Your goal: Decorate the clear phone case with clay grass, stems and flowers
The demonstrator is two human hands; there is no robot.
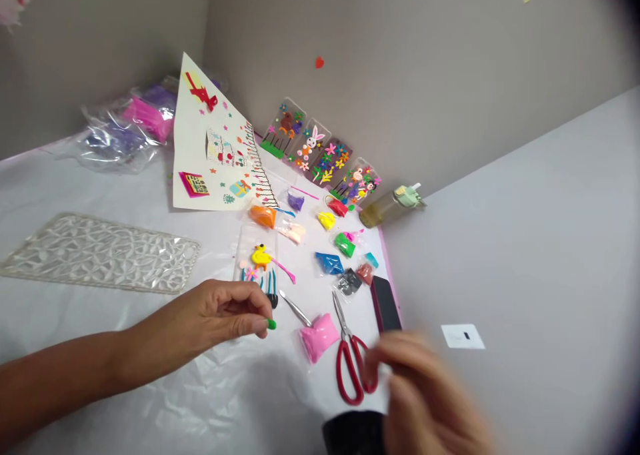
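Observation:
My left hand (235, 311) is closed in a pinch on a small piece of green clay (271, 324), held over the white table cover. Just beyond it lies a clear phone case (281, 245) bearing a yellow clay duck (261, 256), a pink flower and blue stems. My right hand (425, 391) is at the lower right, smeared by motion with its fingers bent, and whether it holds anything does not show. Nearest to it are red-handled scissors (350, 368), partly covered by its fingers. A pink clay packet (319, 338) and a metal tool (295, 308) lie between the hands.
Several clay packets, such as a blue one (329, 263) and an orange one (263, 216), lie farther back. Decorated cases (311, 141) lean on the wall beside a bottle (383, 209). On the left are a lattice-patterned clear sheet (110, 251) and a decorated card (193, 141).

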